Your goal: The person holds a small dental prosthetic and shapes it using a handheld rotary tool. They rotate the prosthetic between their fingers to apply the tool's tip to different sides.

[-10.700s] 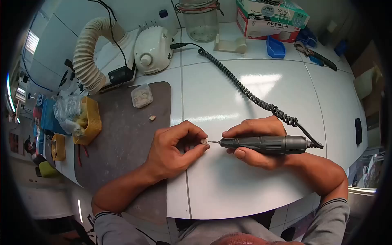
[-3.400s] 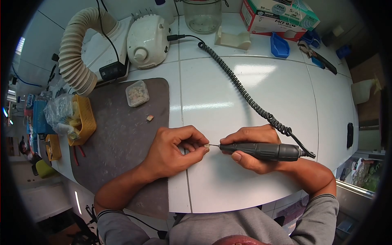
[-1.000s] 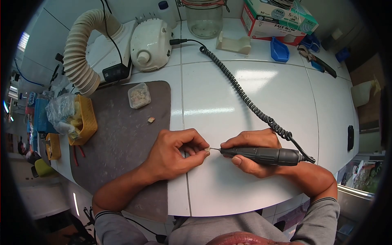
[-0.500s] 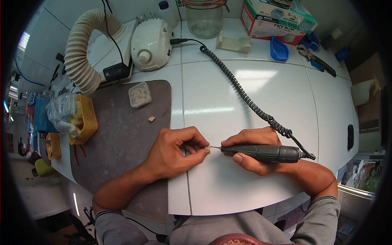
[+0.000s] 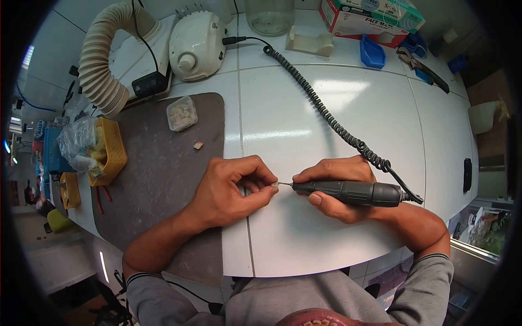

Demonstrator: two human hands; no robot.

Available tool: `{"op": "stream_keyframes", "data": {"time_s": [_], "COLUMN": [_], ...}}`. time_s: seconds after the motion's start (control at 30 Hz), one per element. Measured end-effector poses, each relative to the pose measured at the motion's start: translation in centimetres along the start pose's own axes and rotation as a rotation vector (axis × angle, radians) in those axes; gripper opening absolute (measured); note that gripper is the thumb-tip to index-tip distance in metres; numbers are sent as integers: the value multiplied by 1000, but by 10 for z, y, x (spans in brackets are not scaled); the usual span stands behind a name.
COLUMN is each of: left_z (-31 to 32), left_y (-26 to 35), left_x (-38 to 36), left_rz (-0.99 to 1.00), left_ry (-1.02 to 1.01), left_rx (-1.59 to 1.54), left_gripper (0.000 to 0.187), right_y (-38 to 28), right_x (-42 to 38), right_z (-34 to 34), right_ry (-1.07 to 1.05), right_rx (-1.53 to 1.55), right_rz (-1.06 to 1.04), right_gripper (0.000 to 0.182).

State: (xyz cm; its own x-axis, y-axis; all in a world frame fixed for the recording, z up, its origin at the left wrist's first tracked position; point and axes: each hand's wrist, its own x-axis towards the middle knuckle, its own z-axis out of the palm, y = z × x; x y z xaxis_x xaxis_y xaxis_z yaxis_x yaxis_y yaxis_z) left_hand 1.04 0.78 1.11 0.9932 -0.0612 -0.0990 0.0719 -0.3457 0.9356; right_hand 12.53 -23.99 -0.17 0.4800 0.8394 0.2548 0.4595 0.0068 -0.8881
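Note:
My left hand (image 5: 234, 187) pinches a tiny pale piece (image 5: 275, 185) between thumb and index finger; its exact kind is too small to make out. Wrapped in my right hand (image 5: 340, 187) is a black rotary tool handpiece (image 5: 359, 192), lying nearly level and pointing left. Its thin metal bit (image 5: 285, 183) meets the pale piece at my left fingertips. From the handpiece's back end a coiled black cord (image 5: 326, 125) runs up to a white control box (image 5: 197, 49) with a knob. Both hands are above the white tiled table (image 5: 304, 244).
On the grey mat (image 5: 157, 163) at left are a clear tub (image 5: 182, 114) of pale pieces and one loose bit (image 5: 198, 145). A yellow basket (image 5: 111, 152) and a ribbed hose (image 5: 98, 65) stand farther left. Behind are a glass jar (image 5: 270, 19), mask box (image 5: 364, 24), blue tray (image 5: 372, 52) and pliers (image 5: 429, 73).
The whole view has shifted slightly, so the table and hands sit a little higher in frame. Both hands keep the same grips, with the bit still at the pale piece.

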Motion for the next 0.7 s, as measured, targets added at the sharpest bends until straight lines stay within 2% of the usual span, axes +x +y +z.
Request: {"op": "stream_keyframes", "data": {"time_s": [0.7], "left_z": [-1], "left_y": [0], "left_x": [0], "left_rz": [8], "left_ry": [-13], "left_rx": [7], "left_gripper": [13], "right_y": [-2], "right_x": [1], "right_z": [1], "right_ry": [-4], "right_rx": [-16], "right_rz": [-29], "right_gripper": [33]}}
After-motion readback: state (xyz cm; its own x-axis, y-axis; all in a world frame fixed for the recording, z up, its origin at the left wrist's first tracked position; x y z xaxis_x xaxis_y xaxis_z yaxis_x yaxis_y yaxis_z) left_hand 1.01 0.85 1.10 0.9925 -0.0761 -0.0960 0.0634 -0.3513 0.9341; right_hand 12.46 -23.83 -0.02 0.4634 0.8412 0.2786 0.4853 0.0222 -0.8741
